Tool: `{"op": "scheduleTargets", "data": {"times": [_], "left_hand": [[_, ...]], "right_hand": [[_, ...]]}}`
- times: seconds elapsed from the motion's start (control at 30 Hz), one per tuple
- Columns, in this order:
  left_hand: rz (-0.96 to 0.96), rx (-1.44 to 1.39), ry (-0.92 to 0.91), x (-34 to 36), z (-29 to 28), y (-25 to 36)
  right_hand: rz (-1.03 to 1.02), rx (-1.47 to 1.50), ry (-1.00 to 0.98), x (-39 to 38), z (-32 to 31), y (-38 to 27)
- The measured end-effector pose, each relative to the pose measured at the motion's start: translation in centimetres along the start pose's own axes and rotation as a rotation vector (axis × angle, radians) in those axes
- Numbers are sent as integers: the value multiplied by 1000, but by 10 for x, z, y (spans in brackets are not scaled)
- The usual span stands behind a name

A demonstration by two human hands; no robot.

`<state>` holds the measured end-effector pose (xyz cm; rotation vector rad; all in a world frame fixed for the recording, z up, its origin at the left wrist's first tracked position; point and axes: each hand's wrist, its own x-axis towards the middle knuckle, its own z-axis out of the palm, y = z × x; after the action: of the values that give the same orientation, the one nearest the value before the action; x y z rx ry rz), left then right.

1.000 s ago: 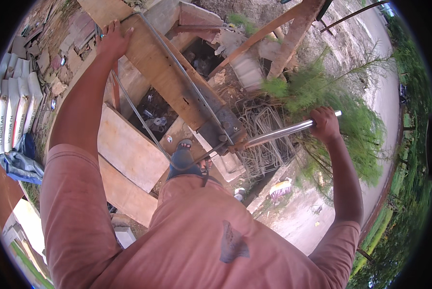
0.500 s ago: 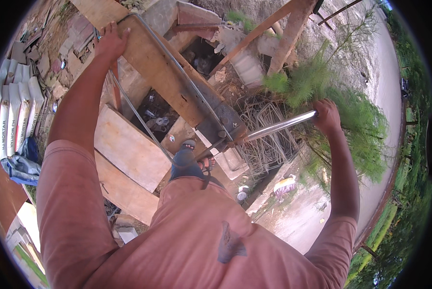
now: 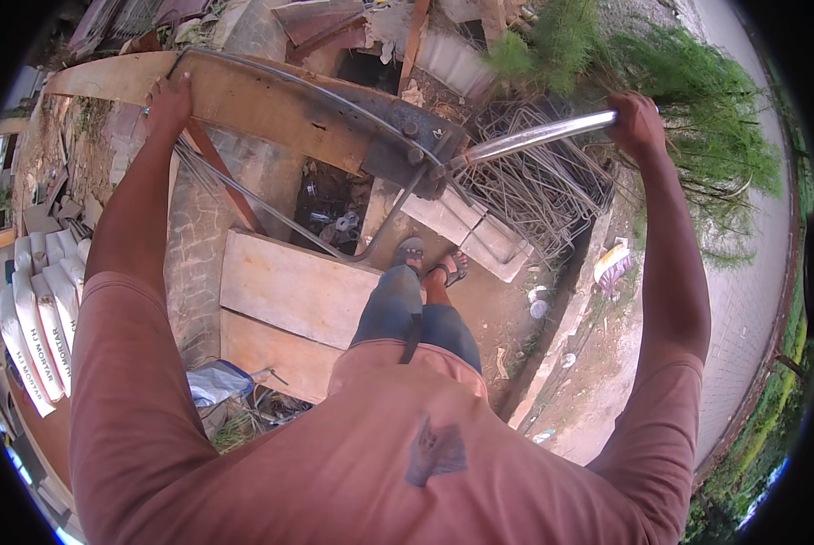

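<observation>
My right hand (image 3: 639, 125) is closed around the end of a shiny metal pipe lever (image 3: 543, 138). This lever meets a dark metal plate (image 3: 405, 136) with upright pegs at the right end of a long wooden plank (image 3: 262, 113). A bent steel rod (image 3: 312, 84) runs along the plank's top, and another straight length crosses below its near edge and curves up to the pegs. Over by the plank's left part, my left hand (image 3: 168, 107) appears to grip the rod near its bent corner; its fingers partly hide the hold.
A heap of bent steel stirrups (image 3: 539, 177) lies right of the plate. Pale boards (image 3: 284, 286) are left of my legs. White bags (image 3: 39, 322) are stacked at far left. Beyond the plank are rubble and a dark pit (image 3: 371, 68); a green bush (image 3: 689, 118) stands at right.
My view has turned, so the plank lies more level and more of my legs and sandals shows. Both hands keep their holds. The lever now lies more nearly in line with the plank.
</observation>
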<state>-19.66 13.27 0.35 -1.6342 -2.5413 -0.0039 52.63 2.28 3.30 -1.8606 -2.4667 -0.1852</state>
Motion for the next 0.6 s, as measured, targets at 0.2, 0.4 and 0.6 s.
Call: {"op": "scheduleTargets", "data": {"times": [0.2, 0.4, 0.6], "left_hand": [[5, -38, 13, -10, -3, 9], [96, -13, 4, 47, 37, -23], [98, 1, -43, 39, 21, -14]], "right_hand": [[453, 21, 38, -160, 1, -75], [975, 153, -45, -256, -36, -244], [1057, 211, 27, -271, -65, -320]]}}
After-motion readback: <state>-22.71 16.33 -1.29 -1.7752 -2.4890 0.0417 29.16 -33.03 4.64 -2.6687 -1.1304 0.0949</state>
